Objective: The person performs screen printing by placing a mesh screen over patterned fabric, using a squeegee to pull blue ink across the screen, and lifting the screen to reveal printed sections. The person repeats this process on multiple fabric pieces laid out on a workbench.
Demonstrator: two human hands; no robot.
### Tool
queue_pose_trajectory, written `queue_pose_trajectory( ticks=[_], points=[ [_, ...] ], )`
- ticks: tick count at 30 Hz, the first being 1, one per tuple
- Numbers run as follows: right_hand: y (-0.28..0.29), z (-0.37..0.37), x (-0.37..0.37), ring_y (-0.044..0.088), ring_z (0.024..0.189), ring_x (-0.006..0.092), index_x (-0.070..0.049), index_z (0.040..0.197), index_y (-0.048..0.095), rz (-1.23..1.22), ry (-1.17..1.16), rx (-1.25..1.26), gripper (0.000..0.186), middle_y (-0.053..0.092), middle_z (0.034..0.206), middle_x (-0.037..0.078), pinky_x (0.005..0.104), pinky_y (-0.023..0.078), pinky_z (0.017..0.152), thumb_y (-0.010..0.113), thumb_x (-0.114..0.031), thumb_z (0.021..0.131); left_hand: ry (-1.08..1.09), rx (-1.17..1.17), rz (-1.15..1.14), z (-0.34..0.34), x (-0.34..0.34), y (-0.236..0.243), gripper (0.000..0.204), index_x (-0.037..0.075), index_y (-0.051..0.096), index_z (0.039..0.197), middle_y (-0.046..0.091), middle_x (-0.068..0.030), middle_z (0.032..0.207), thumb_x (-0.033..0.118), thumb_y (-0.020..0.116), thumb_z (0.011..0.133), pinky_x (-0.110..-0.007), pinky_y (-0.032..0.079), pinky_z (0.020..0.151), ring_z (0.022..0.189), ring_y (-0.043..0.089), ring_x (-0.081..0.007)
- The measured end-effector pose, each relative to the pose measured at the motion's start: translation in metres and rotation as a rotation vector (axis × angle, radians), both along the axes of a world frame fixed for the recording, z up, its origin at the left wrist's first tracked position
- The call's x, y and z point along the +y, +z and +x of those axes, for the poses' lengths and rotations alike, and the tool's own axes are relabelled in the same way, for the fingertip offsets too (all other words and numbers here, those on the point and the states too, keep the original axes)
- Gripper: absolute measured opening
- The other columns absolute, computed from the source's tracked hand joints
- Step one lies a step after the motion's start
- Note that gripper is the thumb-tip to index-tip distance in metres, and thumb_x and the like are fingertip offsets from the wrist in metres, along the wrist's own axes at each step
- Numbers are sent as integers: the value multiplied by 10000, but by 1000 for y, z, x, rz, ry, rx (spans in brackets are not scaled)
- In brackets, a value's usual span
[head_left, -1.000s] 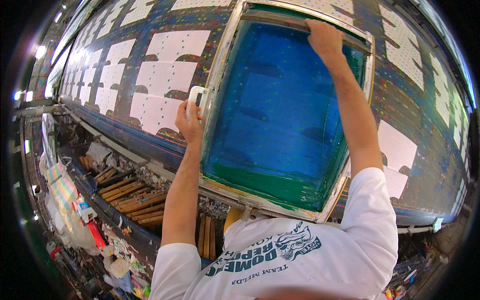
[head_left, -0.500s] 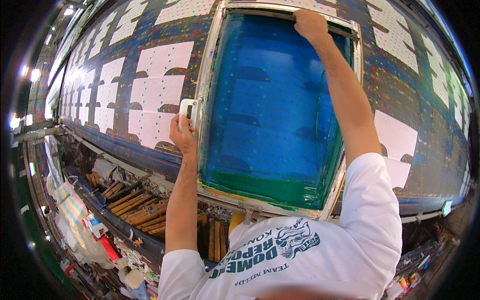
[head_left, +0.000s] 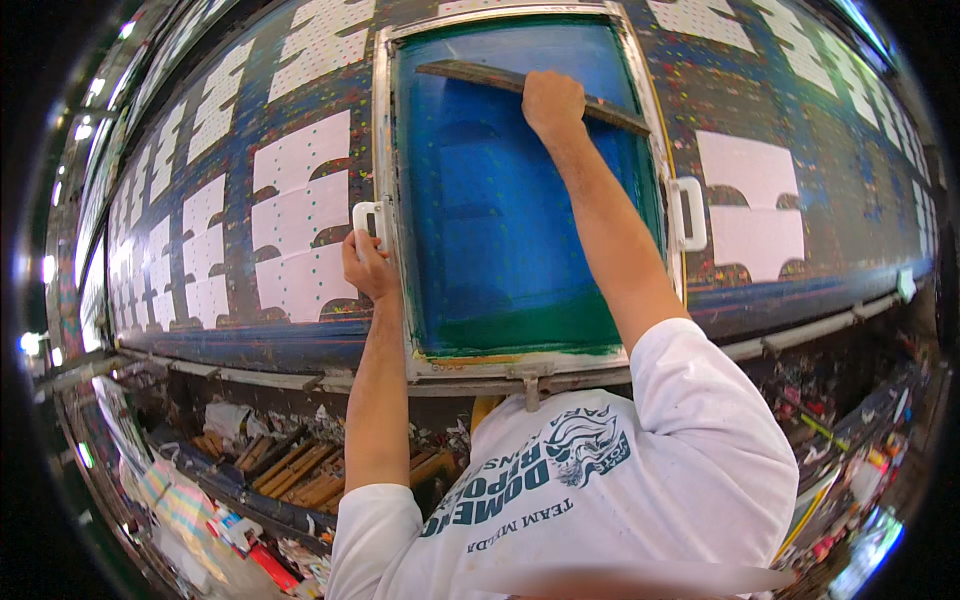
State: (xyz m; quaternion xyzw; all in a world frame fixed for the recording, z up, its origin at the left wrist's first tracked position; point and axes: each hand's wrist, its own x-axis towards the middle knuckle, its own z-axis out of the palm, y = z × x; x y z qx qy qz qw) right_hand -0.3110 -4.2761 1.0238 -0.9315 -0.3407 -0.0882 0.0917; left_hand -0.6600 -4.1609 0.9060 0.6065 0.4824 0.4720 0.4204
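A silk-screen frame [head_left: 384, 150] with a blue mesh [head_left: 475, 215] lies flat on the long dark table. Green ink [head_left: 530, 332] pools along the mesh's near end. My left hand [head_left: 368, 266] grips the white handle [head_left: 362, 214] on the frame's left side. Toward the far end, my right hand [head_left: 553, 100] is closed around the middle of a long squeegee [head_left: 468, 72], which lies slanted across the mesh, its right end nearer me. Whether its blade touches the mesh I cannot tell. A second white handle [head_left: 692, 214] sticks out on the frame's right side, with no hand on it.
White cut fabric pieces [head_left: 303, 215] with green dots lie in rows to the left; a plainer piece [head_left: 750, 205] lies to the right. A metal rail [head_left: 750, 347] edges the table near me. Below it are wooden slats [head_left: 300, 470] and scattered scraps.
My right hand has drawn the squeegee from the frame's far edge slightly nearer, and it now slants. My left hand stays on its handle. The view has shifted, revealing the right handle.
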Motion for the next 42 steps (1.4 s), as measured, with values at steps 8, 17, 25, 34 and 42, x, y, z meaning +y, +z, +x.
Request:
queue_pose_trajectory(
  ticks=[8, 17, 25, 34, 42],
  points=[
    [7, -143, -107, 752, 880, 388, -49, 943, 732, -71, -155, 81, 142, 759, 922, 183, 496, 596, 794, 661, -153, 879, -15, -85, -122, 1, -4, 11, 361, -24, 692, 1067, 687, -102, 819, 318, 586, 1020, -297, 503, 539, 593, 606, -157],
    [13, -239, -182, 744, 839, 360, -144, 1081, 780, -109, -82, 141, 256, 761, 900, 153, 481, 593, 762, 672, -119, 849, 8, 48, 13, 2, 11, -6, 426, -23, 685, 1073, 715, -140, 829, 379, 567, 997, -373, 545, 607, 679, 681, -231],
    [4, -286, -210, 740, 864, 340, -108, 1076, 780, -129, 241, 155, 306, 764, 932, 144, 458, 586, 760, 675, -41, 797, -53, -74, -191, -2, 1, 8, 459, -12, 678, 1016, 694, -133, 767, 405, 486, 1030, -396, 540, 606, 592, 653, -252],
    [15, -295, -222, 718, 997, 319, -87, 1123, 759, -146, 349, 211, 397, 764, 1055, 119, 460, 566, 821, 643, -5, 753, 12, 50, -48, 0, 1, 10, 446, -3, 703, 1015, 718, -135, 761, 396, 504, 1019, -437, 542, 660, 681, 705, -300],
    [14, -296, -241, 723, 938, 326, -85, 1067, 729, -208, 348, 239, 308, 741, 971, 134, 457, 571, 780, 654, -43, 771, 73, 118, 62, 4, 6, -11, 444, 6, 732, 1005, 741, -128, 787, 420, 572, 986, -448, 533, 754, 770, 712, -312]
  ],
)
